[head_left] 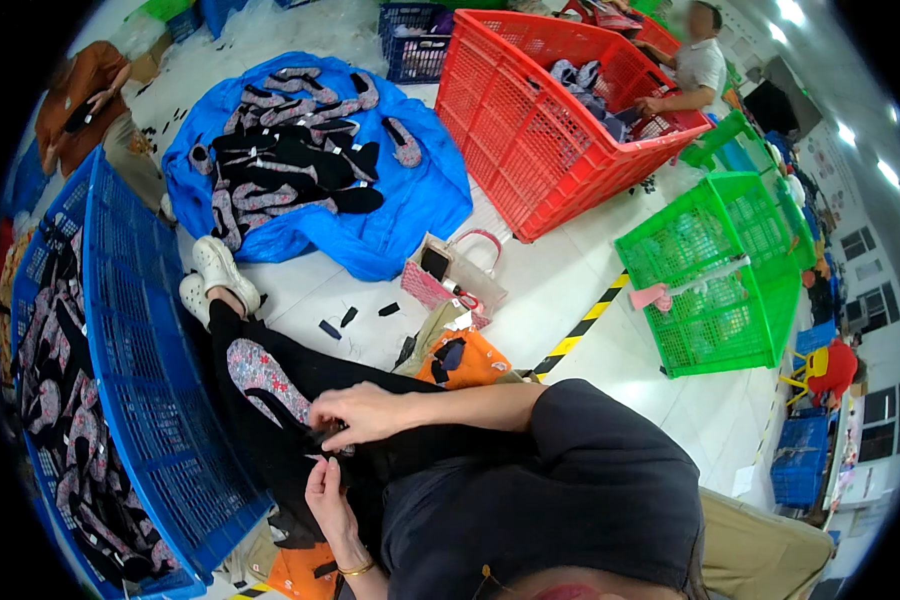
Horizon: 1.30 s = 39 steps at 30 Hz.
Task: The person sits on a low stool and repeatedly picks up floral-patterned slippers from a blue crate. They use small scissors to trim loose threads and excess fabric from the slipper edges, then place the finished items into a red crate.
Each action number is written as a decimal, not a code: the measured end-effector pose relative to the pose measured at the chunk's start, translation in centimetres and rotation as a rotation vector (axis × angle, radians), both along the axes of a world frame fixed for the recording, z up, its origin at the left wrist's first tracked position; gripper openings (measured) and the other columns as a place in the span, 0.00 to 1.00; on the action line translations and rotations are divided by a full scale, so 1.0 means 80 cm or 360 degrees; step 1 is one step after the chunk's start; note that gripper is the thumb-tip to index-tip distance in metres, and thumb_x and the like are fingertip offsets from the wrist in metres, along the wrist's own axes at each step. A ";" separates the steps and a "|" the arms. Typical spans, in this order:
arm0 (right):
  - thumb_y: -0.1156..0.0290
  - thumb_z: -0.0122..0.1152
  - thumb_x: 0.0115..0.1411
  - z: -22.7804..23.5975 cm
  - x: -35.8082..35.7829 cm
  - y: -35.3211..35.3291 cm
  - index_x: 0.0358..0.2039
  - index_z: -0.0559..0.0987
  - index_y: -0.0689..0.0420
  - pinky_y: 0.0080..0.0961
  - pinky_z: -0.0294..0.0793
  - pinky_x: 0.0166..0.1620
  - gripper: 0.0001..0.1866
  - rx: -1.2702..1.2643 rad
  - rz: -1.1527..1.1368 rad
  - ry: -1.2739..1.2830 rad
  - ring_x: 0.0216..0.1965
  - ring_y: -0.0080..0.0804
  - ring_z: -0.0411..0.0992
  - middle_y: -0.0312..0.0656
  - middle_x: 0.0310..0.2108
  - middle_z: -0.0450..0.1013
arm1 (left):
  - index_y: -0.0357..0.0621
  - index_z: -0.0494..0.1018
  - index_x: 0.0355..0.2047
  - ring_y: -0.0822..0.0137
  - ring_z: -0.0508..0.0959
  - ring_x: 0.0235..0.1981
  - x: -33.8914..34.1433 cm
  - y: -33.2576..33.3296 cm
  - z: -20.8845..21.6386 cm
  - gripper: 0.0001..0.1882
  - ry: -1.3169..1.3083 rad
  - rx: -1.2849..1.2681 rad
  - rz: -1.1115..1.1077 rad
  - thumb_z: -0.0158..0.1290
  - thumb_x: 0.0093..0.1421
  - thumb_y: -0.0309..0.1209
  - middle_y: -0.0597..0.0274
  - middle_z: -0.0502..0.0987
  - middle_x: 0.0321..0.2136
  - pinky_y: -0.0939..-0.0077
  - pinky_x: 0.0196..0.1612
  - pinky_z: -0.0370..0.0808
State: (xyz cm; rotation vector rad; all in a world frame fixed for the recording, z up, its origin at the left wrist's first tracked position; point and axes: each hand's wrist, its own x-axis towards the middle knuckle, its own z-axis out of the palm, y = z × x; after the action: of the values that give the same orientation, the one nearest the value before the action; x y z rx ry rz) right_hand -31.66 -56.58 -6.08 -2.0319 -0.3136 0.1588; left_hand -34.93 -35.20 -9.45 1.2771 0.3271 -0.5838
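A floral-patterned shoe with a black strap (260, 378) lies on my lap, across black trousers. My right hand (362, 414) comes in from the right and pinches the shoe's black strap near its heel end. My left hand (328, 490), with a gold bangle on the wrist, sits just below it, fingers curled up against the same black strap. Both hands meet at the strap. What the fingertips hold beyond the strap is too small to tell.
A blue crate (130, 400) with several similar shoes stands at my left. A blue sheet (410, 200) with more shoes lies on the floor ahead. Beyond are a red crate (530, 130), a green crate (720, 280), a pink basket (450, 275), and two other people.
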 end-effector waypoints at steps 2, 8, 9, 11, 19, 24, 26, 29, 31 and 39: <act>0.58 0.66 0.55 -0.004 0.006 -0.010 0.44 0.73 0.58 0.33 0.74 0.41 0.22 -0.0058 -0.0029 0.0005 0.40 0.44 0.75 0.47 0.40 0.72 | 0.36 0.74 0.45 0.78 0.75 0.38 0.000 0.008 -0.008 0.11 0.0037 -0.0145 -0.0030 0.53 0.63 0.26 0.66 0.77 0.37 0.84 0.42 0.71; 0.64 0.56 0.65 0.000 0.000 -0.028 0.54 0.73 0.56 0.13 0.67 0.31 0.18 0.0682 0.0179 0.0981 0.32 0.13 0.64 0.29 0.36 0.72 | 0.37 0.69 0.52 0.71 0.75 0.46 -0.009 -0.003 -0.001 0.16 0.0154 -0.0401 0.0123 0.50 0.66 0.28 0.59 0.76 0.45 0.78 0.50 0.70; 0.61 0.53 0.67 -0.005 -0.004 -0.029 0.54 0.73 0.54 0.13 0.65 0.30 0.18 0.0599 0.0182 0.0944 0.30 0.12 0.63 0.27 0.34 0.71 | 0.38 0.70 0.50 0.72 0.75 0.46 -0.013 -0.001 -0.007 0.14 0.0069 -0.0424 0.0115 0.50 0.66 0.29 0.61 0.77 0.44 0.79 0.49 0.70; 0.57 0.50 0.68 0.002 -0.005 -0.024 0.48 0.76 0.55 0.08 0.52 0.23 0.17 0.0629 0.0196 0.1287 0.22 0.08 0.55 0.24 0.26 0.64 | 0.39 0.72 0.46 0.78 0.73 0.43 -0.020 0.008 -0.018 0.10 0.0028 -0.0371 0.0110 0.50 0.66 0.29 0.68 0.76 0.40 0.84 0.47 0.69; 0.50 0.51 0.66 0.007 0.004 -0.016 0.33 0.77 0.54 0.11 0.48 0.18 0.19 0.0383 0.0372 0.1737 0.17 0.10 0.53 0.24 0.20 0.61 | 0.41 0.72 0.41 0.81 0.72 0.38 -0.029 0.001 -0.019 0.07 -0.0293 -0.0334 0.0034 0.47 0.68 0.30 0.69 0.76 0.36 0.85 0.46 0.68; 0.48 0.51 0.65 0.006 0.015 0.003 0.32 0.76 0.54 0.12 0.46 0.17 0.21 0.0299 0.0434 0.1734 0.16 0.10 0.53 0.24 0.19 0.61 | 0.40 0.71 0.40 0.81 0.72 0.37 -0.030 0.000 -0.025 0.07 -0.0330 -0.0345 0.0045 0.47 0.68 0.30 0.69 0.75 0.35 0.86 0.45 0.68; 0.48 0.51 0.65 0.006 0.018 0.011 0.32 0.75 0.55 0.12 0.47 0.17 0.21 0.0266 0.0416 0.1728 0.16 0.10 0.53 0.25 0.19 0.61 | 0.40 0.71 0.40 0.81 0.72 0.37 -0.030 0.000 -0.028 0.07 -0.0348 -0.0341 0.0041 0.47 0.68 0.30 0.69 0.75 0.34 0.86 0.44 0.68; 0.47 0.52 0.64 0.002 0.022 0.022 0.30 0.75 0.54 0.12 0.46 0.17 0.22 0.0216 0.0369 0.1750 0.15 0.10 0.53 0.25 0.18 0.61 | 0.40 0.71 0.40 0.82 0.71 0.35 -0.031 -0.001 -0.033 0.06 -0.0358 -0.0319 0.0045 0.48 0.68 0.30 0.70 0.74 0.33 0.86 0.42 0.68; 0.45 0.53 0.63 0.002 0.023 0.028 0.29 0.74 0.55 0.12 0.45 0.17 0.23 0.0201 0.0349 0.1758 0.14 0.10 0.52 0.24 0.18 0.60 | 0.39 0.70 0.39 0.82 0.72 0.35 -0.031 -0.001 -0.029 0.06 -0.0372 -0.0312 0.0058 0.48 0.68 0.28 0.70 0.74 0.33 0.87 0.41 0.68; 0.43 0.56 0.61 0.008 0.030 0.037 0.26 0.75 0.54 0.12 0.42 0.15 0.24 0.0147 0.0325 0.1815 0.13 0.09 0.50 0.23 0.17 0.59 | 0.38 0.70 0.39 0.82 0.72 0.35 -0.029 -0.001 -0.030 0.05 -0.0421 -0.0323 0.0049 0.48 0.67 0.27 0.69 0.74 0.33 0.87 0.40 0.69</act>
State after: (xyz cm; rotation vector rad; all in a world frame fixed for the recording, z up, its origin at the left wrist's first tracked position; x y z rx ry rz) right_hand -29.25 -53.60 -5.40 -1.5182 0.1988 1.3232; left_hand -37.26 -35.31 -11.82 1.1348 0.0654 -0.4045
